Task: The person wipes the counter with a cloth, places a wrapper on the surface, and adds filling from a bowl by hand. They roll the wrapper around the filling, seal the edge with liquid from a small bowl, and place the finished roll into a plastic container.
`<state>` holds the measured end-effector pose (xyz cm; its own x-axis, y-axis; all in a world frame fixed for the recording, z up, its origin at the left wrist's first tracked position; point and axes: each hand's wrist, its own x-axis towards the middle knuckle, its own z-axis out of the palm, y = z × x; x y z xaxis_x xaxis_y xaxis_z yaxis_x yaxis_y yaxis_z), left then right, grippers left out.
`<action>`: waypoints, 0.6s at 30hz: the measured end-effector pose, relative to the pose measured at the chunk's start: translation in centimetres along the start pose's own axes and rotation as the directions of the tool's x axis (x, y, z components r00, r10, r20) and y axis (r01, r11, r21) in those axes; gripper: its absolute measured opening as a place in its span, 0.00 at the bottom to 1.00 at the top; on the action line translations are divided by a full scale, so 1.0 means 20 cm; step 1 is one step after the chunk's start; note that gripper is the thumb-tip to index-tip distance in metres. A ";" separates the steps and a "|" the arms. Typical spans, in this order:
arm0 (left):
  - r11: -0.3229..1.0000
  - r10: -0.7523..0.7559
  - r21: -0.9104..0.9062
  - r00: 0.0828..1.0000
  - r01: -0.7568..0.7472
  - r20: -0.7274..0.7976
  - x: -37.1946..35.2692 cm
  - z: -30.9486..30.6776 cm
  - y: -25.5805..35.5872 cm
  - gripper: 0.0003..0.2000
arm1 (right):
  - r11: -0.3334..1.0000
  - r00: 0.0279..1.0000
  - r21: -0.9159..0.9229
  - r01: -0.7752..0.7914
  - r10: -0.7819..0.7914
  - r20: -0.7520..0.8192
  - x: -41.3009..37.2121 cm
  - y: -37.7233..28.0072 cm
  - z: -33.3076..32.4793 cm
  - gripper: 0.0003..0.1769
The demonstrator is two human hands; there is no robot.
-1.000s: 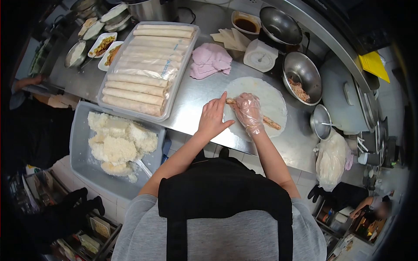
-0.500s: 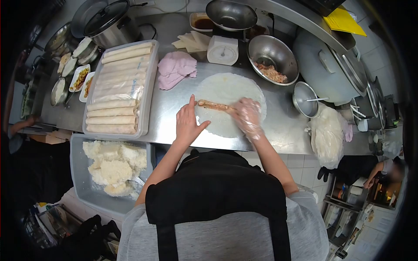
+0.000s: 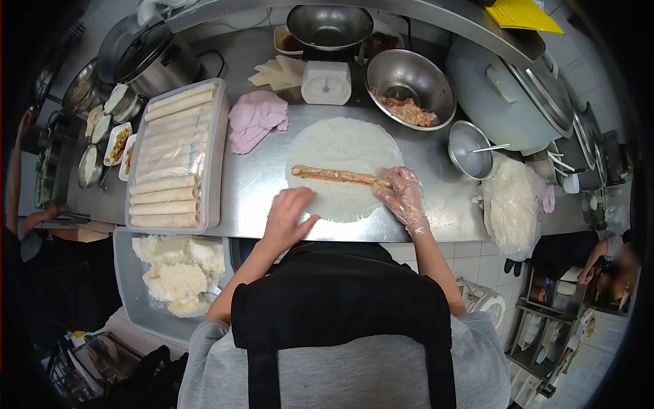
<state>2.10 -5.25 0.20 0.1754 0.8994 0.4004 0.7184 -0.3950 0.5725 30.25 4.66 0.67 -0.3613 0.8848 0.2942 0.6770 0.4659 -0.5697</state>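
Observation:
A round, pale wrapper sheet lies flat on the steel counter before me. Across it runs a long strip of minced meat filling. My right hand, in a clear plastic glove, pinches the strip's right end between thumb and fingers. My bare left hand is at the sheet's lower left, slightly curled, with thumb and fingers apart and nothing in it. Beyond the sheet, at the right, a steel bowl holds more of the minced meat.
On the left stands a plastic tub of rolled wrappers, beside a pink cloth. A kitchen scale sits at the back. A grey bin of white shreds is below left. Small bowl and plastic bag lie right.
My right hand has moved right along the filling, which now stretches farther across the sheet. My left hand has dropped lower, its fingers more curled. The camera view has shifted slightly.

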 end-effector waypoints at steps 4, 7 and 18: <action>0.989 0.083 -0.135 0.969 -0.052 0.233 0.00 0.04 0.03 0.19 | 0.999 0.995 -0.031 -0.024 0.027 0.091 -0.02 0.09 0.00 0.28; 0.988 0.133 -0.119 0.944 -0.101 0.302 0.04 0.05 0.02 0.15 | 0.996 0.998 0.057 -0.062 0.062 0.007 -0.07 0.07 -0.08 0.38; 0.961 0.244 0.039 0.902 -0.275 0.356 0.14 0.09 0.03 0.05 | 0.995 0.995 0.045 0.090 -0.088 -0.039 -0.09 -0.04 -0.13 0.39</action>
<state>4.25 -2.64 0.30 0.5727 0.7818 0.2464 0.6682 -0.6194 0.4121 32.03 2.80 2.55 -0.3941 0.8400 0.3729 0.6121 0.5426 -0.5753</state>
